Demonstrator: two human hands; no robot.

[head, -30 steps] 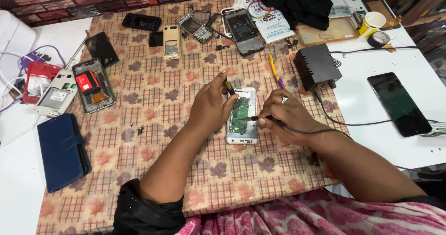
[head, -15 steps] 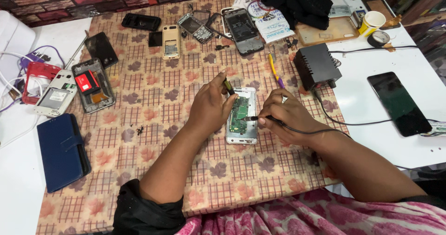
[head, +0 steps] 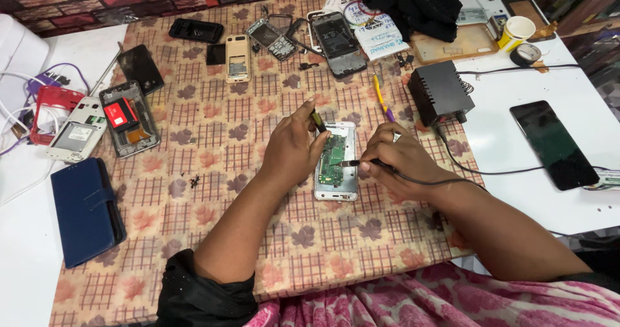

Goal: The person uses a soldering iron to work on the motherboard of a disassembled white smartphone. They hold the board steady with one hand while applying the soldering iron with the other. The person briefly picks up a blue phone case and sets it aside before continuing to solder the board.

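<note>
While the opened phone (head: 336,162) is steadied by the left hand (head: 294,149), a soldering iron (head: 361,163) is held in the right hand's (head: 400,160) closed grip, tip on the green board (head: 332,159).

I see a white, rectangular opened phone (head: 337,162) lying flat at frame centre, green circuit board (head: 332,159) exposed face up. A thin black corded soldering iron (head: 361,163) touches the board's right edge.

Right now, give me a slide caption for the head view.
Left hand steadies an opened phone on a patterned cloth while right hand holds a corded soldering iron.
</note>
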